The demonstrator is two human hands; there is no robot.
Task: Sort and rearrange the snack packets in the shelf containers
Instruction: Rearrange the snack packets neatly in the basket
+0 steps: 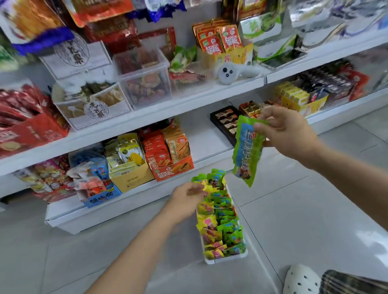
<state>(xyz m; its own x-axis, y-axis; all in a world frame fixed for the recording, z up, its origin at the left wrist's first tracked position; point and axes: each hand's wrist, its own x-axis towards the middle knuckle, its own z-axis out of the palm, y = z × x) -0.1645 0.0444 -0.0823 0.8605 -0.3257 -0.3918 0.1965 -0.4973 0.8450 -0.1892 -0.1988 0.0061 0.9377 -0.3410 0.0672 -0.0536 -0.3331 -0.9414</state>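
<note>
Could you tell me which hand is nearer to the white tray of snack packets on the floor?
Left. The left hand touches packets at the white tray's far end; the right hand is raised above it, pinching a green packet.

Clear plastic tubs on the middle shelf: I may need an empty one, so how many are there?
2, both holding snacks: one tub of red packets at mid-shelf, and one with a round label to its left. More may be hidden behind other goods.

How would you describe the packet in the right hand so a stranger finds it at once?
Start at the white tray on the floor tiles before the shelves. Above its far end, the right hand pinches a green packet by its top. It alone hangs in the air.
</note>
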